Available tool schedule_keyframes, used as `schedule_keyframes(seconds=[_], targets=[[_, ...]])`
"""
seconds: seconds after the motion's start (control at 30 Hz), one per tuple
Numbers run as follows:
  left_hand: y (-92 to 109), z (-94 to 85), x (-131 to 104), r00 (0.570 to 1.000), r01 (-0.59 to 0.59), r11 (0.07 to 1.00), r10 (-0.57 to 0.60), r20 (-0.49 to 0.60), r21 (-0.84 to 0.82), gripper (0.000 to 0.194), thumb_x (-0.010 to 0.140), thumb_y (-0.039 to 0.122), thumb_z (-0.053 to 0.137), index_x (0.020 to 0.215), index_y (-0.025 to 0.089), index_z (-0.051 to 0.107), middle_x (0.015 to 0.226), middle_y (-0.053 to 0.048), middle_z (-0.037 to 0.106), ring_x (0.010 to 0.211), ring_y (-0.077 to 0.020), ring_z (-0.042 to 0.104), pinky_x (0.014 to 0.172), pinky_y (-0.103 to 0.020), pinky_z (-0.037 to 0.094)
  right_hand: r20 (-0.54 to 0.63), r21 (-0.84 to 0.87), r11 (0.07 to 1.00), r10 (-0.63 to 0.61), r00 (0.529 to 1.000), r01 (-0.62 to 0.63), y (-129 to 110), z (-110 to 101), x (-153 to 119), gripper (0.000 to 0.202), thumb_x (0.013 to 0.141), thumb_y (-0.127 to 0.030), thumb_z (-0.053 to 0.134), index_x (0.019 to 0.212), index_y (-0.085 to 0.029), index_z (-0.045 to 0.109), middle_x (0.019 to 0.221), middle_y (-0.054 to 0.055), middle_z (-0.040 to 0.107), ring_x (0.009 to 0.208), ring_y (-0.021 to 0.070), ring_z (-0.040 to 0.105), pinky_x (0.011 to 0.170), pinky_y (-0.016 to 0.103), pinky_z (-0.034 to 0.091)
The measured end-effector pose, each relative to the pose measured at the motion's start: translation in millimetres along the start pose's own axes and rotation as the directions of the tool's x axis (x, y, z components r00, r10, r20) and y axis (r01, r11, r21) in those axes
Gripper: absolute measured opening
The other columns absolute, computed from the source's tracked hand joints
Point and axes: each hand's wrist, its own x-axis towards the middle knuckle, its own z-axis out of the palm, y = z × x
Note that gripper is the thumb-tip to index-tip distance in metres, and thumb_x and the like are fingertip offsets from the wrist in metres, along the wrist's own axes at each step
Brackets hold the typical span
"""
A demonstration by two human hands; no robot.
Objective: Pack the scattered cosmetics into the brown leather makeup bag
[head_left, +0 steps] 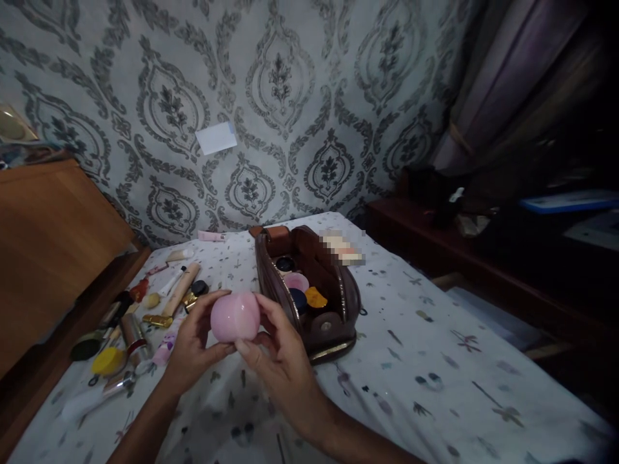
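A glossy pink jar (235, 317) is held between both hands, just left of the bag. My left hand (193, 348) grips its left side, and my right hand (285, 361) is wrapped round its right side with the thumb underneath. Beside them a brown zip bag (326, 327) stands unzipped on the patterned sheet. Inside it are a black round lid (284, 263), a pink round container (296, 281), a dark blue round item (298, 299) and an orange-yellow item (316, 297).
Cosmetics lie spread at the left, among them a yellow-lidded jar (108, 361), a beige tube (184, 287) and a clear bottle (87, 401). A wooden cabinet (62, 238) borders the left side. The patterned wall (290, 109) rises behind.
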Motion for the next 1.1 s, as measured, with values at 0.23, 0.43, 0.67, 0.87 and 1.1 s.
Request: schedule_keyframes(seconds=[0.23, 0.43, 0.67, 0.87, 1.1], targets=[[0.2, -3.2, -8.2, 1.000, -0.017, 0.999, 0.016, 0.019, 0.034, 0.069, 0.061, 0.060, 0.079, 0.114, 0.019, 0.061, 0.114, -0.012, 0.065, 0.106, -0.0302, 0.064, 0.083, -0.037, 0.056, 0.022, -0.076, 0.997, 0.003, 1.000, -0.001, -10.2, -5.1, -7.0, 0.065, 0.081, -0.043, 0.070, 0.138, -0.023, 0.046, 0.132, 0.011, 0.054, 0.108, 0.0231, 0.060, 0.088, 0.035, 0.053], [-1.3, 0.9, -10.8, 0.981, -0.192, 0.978, 0.189, 0.039, 0.085, 0.059, 0.071, 0.055, 0.075, 0.120, 0.024, 0.060, 0.115, -0.009, 0.066, 0.105, -0.0276, 0.065, 0.083, -0.033, 0.058, 0.027, -0.247, 0.969, -0.016, 1.000, 0.022, -19.3, -14.3, -6.7, 0.079, 0.072, -0.042, 0.078, 0.141, -0.025, 0.044, 0.141, 0.011, 0.046, 0.123, 0.0279, 0.051, 0.103, 0.044, 0.045], [9.7, 14.3, -4.4, 0.940, -0.341, 0.919, 0.325, 0.108, 0.196, 0.055, 0.082, 0.057, 0.064, 0.126, 0.025, 0.053, 0.116, -0.008, 0.067, 0.102, -0.0237, 0.068, 0.080, -0.029, 0.059, 0.022, -0.385, 0.922, -0.039, 0.999, 0.045, -30.4, -29.7, -8.3, 0.079, 0.072, -0.042, 0.077, 0.142, -0.028, 0.046, 0.145, 0.009, 0.046, 0.134, 0.0298, 0.043, 0.112, 0.047, 0.037], [3.5, 24.9, -6.6, 0.923, -0.372, 0.892, 0.326, 0.206, 0.258, 0.055, 0.086, 0.054, 0.060, 0.128, 0.021, 0.049, 0.116, -0.010, 0.067, 0.096, -0.0232, 0.070, 0.075, -0.029, 0.060, 0.014, -0.486, 0.874, -0.010, 1.000, 0.016, -43.6, -45.7, -9.4, 0.079, 0.073, -0.045, 0.075, 0.143, -0.025, 0.045, 0.147, 0.011, 0.045, 0.135, 0.0313, 0.042, 0.112, 0.049, 0.036], [-4.8, 42.4, -6.4, 0.868, -0.496, 0.796, 0.455, 0.198, 0.347, 0.042, 0.088, 0.045, 0.060, 0.122, 0.020, 0.053, 0.107, -0.007, 0.070, 0.092, -0.0229, 0.070, 0.073, -0.030, 0.059, -0.021, -0.516, 0.853, -0.106, 0.994, 0.080, -54.2, -60.9, -3.0, 0.071, 0.070, -0.042, 0.076, 0.135, -0.026, 0.051, 0.133, 0.009, 0.057, 0.117, 0.0277, 0.057, 0.099, 0.044, 0.047]])
